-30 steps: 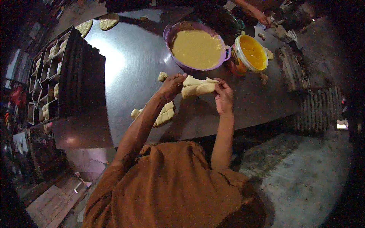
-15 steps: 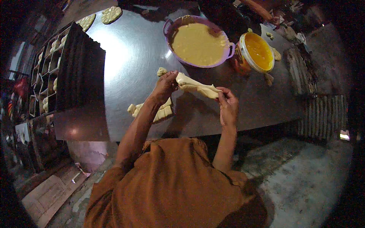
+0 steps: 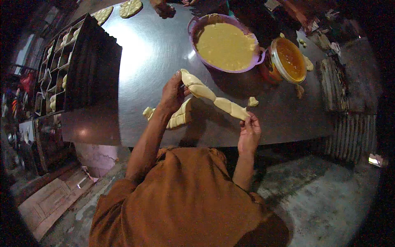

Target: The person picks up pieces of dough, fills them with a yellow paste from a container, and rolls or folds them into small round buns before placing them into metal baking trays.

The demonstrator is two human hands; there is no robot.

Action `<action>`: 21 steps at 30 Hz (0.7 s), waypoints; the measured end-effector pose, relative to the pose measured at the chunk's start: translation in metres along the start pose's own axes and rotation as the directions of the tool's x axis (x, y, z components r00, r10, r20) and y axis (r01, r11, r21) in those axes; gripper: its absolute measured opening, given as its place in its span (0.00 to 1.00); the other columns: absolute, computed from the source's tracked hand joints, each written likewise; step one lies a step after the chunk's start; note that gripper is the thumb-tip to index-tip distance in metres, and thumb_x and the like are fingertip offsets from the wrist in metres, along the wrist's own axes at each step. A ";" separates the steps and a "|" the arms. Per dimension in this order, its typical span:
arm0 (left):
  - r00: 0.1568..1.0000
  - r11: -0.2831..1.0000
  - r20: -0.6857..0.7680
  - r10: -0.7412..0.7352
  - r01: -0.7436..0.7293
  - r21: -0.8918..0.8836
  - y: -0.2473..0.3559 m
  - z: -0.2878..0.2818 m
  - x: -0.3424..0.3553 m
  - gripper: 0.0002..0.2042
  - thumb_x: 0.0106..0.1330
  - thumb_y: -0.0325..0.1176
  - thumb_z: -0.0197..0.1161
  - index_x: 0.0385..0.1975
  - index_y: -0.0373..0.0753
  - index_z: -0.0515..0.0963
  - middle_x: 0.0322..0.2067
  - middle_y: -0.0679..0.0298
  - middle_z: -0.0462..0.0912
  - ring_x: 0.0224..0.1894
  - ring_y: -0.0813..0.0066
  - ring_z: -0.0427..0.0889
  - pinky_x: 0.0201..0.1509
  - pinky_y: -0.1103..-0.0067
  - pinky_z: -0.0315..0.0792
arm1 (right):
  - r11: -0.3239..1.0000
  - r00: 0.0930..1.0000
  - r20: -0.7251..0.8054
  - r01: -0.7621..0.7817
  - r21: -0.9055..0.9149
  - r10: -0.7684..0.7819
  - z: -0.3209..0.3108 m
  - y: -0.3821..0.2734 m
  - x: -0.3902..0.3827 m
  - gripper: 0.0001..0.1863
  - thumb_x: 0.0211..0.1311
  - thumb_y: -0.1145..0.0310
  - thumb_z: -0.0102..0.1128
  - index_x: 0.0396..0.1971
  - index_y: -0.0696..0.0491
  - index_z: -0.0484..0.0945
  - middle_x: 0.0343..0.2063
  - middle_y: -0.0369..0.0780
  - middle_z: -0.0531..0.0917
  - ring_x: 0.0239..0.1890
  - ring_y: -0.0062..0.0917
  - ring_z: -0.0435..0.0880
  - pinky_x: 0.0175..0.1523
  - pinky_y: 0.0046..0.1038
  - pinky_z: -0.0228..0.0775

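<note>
A long pale strip of dough hangs between my hands above the metal table, narrowed near its middle. My left hand is closed on its upper left end. The fingertips of my right hand pinch the lower right end, near the table's front edge. A small dough lump lies on the table just beyond my right hand. Partly behind my left forearm rests a scored slab of dough, with a small knob of dough at its left.
Beyond my hands stands a purple basin of yellow dough or batter. Right of it is a white-rimmed bucket with orange-yellow contents. Dark stacked trays are at left. Scored dough rounds and another person's hand are at the far edge.
The dough strip now spans farther and slopes more toward the lower right. My right hand has moved lower. A small lump now shows beyond it, and another person's hand shows at the far edge.
</note>
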State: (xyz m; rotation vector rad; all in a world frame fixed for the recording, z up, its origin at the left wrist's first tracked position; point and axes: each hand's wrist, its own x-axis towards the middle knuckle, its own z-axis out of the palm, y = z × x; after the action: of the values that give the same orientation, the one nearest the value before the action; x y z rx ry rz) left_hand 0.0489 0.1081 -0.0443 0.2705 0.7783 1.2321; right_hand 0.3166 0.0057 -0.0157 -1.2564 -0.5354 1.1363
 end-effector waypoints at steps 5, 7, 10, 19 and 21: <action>0.999 0.999 -0.014 0.038 -0.038 -0.022 0.013 0.001 -0.002 0.15 0.74 0.45 0.48 0.43 0.39 0.71 0.37 0.62 0.78 0.40 0.70 0.80 0.43 0.75 0.76 | 0.913 0.987 -0.133 -0.136 -0.385 0.090 -0.055 0.092 0.010 0.14 0.68 0.72 0.54 0.51 0.59 0.73 0.48 0.41 0.77 0.47 0.21 0.77 0.49 0.24 0.72; 0.996 0.997 -0.057 0.063 -0.060 0.048 0.023 0.008 -0.012 0.16 0.74 0.46 0.48 0.44 0.38 0.71 0.37 0.61 0.79 0.40 0.70 0.80 0.43 0.74 0.76 | 0.830 0.998 -0.060 -0.053 -0.556 0.024 -0.062 0.098 0.007 0.16 0.69 0.71 0.54 0.54 0.60 0.71 0.50 0.43 0.77 0.49 0.23 0.77 0.51 0.25 0.73; 1.000 0.995 -0.022 0.010 -0.008 0.099 0.025 0.008 -0.015 0.17 0.74 0.47 0.47 0.44 0.38 0.71 0.38 0.62 0.79 0.41 0.70 0.80 0.45 0.72 0.76 | 0.701 0.974 0.131 0.226 -0.676 -0.187 -0.034 0.075 0.005 0.21 0.68 0.68 0.56 0.57 0.60 0.69 0.49 0.44 0.78 0.48 0.25 0.78 0.54 0.27 0.71; 0.949 0.874 0.291 -0.117 -0.041 0.484 0.006 0.039 -0.042 0.15 0.63 0.33 0.66 0.45 0.39 0.69 0.36 0.67 0.77 0.42 0.77 0.77 0.46 0.79 0.73 | 0.810 0.833 0.552 0.288 -0.510 0.051 0.091 0.012 0.034 0.18 0.59 0.67 0.65 0.48 0.58 0.79 0.40 0.42 0.84 0.42 0.25 0.83 0.48 0.28 0.74; 0.966 0.786 0.252 -0.062 -0.108 0.609 0.003 0.040 -0.044 0.20 0.60 0.32 0.68 0.48 0.38 0.69 0.40 0.64 0.78 0.46 0.73 0.77 0.52 0.75 0.71 | 0.776 0.886 0.463 0.304 -0.553 -0.018 0.106 -0.003 0.033 0.10 0.58 0.69 0.66 0.35 0.59 0.84 0.29 0.38 0.86 0.32 0.22 0.84 0.39 0.25 0.76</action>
State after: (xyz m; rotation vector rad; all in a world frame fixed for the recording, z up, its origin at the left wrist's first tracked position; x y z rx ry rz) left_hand 0.0678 0.0778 0.0031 0.9713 0.9343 0.8998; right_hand 0.2418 0.0834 0.0094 -1.4617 -1.4280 1.1304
